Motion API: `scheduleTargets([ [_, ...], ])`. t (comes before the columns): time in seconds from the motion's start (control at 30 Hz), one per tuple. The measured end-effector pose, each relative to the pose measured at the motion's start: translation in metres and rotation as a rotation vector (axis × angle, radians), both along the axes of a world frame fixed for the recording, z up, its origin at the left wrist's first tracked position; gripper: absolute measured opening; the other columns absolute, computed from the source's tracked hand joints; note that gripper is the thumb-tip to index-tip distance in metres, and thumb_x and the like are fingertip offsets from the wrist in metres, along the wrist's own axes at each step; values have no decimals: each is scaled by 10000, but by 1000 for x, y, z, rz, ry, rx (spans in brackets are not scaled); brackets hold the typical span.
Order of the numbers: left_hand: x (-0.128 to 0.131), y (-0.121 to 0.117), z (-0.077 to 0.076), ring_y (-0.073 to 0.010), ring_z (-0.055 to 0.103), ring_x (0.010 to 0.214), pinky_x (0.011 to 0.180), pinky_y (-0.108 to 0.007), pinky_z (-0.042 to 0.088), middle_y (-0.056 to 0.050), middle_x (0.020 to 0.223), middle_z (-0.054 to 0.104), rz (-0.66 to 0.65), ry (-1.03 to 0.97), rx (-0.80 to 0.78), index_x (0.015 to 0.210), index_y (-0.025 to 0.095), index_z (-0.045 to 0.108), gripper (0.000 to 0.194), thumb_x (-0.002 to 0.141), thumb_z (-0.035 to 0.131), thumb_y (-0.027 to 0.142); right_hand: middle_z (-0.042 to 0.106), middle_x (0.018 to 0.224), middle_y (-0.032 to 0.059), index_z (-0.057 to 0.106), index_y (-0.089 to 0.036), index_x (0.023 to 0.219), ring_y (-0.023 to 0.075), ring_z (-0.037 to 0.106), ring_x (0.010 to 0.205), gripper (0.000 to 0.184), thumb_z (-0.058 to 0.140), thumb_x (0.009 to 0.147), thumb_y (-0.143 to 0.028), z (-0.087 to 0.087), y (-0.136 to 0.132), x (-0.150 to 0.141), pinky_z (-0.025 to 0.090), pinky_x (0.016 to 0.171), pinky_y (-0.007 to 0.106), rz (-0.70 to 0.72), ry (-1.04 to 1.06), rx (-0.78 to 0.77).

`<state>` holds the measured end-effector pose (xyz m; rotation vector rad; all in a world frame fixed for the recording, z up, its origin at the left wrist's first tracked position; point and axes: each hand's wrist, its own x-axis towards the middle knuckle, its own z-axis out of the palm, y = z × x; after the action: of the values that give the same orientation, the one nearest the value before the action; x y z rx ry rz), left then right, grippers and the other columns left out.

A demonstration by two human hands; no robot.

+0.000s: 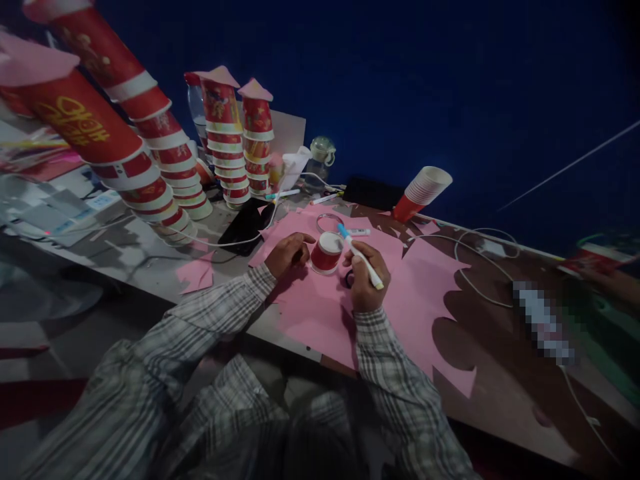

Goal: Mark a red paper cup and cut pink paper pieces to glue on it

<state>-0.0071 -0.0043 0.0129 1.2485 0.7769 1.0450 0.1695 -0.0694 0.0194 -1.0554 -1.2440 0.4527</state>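
Observation:
A small red paper cup stands upside down on a large pink paper sheet with cut-out edges. My left hand rests on the sheet against the cup's left side, fingers curled toward it. My right hand sits just right of the cup and holds a white marker with a blue tip, its tip pointing up and away near the cup's top. A clear tape ring lies on the pink sheet just behind the cup.
Tall towers of stacked red-and-white cups with pink cone tops stand at the back left. A tilted stack of red cups lies behind. A black phone, white cables, markers and pink scraps lie around.

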Motion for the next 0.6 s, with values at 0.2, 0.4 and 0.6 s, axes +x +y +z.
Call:
scheduleTargets([
  [0.2,3,1,-6,-85,508,591,546,-206,408,29,688,548,229,153,114,922,145,606,215,768,658,285,660,965,92,660,-189,1101,224,619,869,326,565,833,-349,-14,23,18,521,865,428,-275,-293,-116],
  [0.4,5,3,-18,-121,559,753,717,-266,486,-2,844,564,256,191,197,1016,152,592,347,710,702,274,663,1091,181,644,-115,1215,328,569,1047,494,605,782,-349,-36,33,28,431,978,503,-278,-738,-404],
  [0.6,2,4,-22,-192,576,955,891,-360,477,-78,1033,592,291,296,332,1074,156,599,414,711,711,323,660,1108,176,639,-132,1234,348,523,1125,501,634,768,-318,-36,28,23,372,1023,513,-233,-869,-463],
])
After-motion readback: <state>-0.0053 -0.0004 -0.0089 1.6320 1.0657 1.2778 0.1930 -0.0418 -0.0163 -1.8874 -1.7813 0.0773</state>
